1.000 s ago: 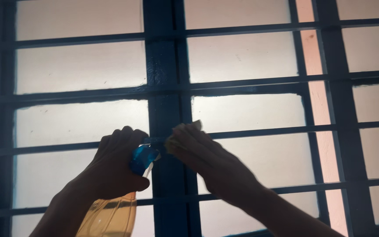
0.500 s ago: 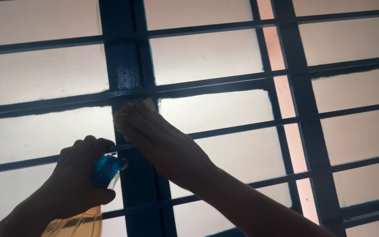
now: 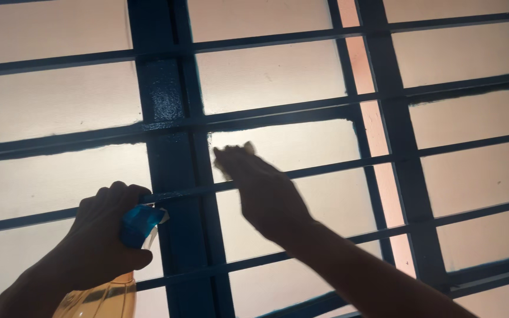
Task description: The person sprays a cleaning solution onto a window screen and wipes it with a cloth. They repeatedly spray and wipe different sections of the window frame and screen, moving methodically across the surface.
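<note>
Your left hand (image 3: pixel 104 232) grips the spray bottle (image 3: pixel 126 259); your right hand (image 3: pixel 263 188), fingers together (cloth unclear), wipes the window pane (image 3: pixel 301 141); keep pressure even.

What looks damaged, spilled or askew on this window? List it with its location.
Only the dark blue paint edging stands out: it runs ragged onto the frosted glass pane above the right hand. The left hand holds the amber spray bottle upright; no spill shows.
</note>
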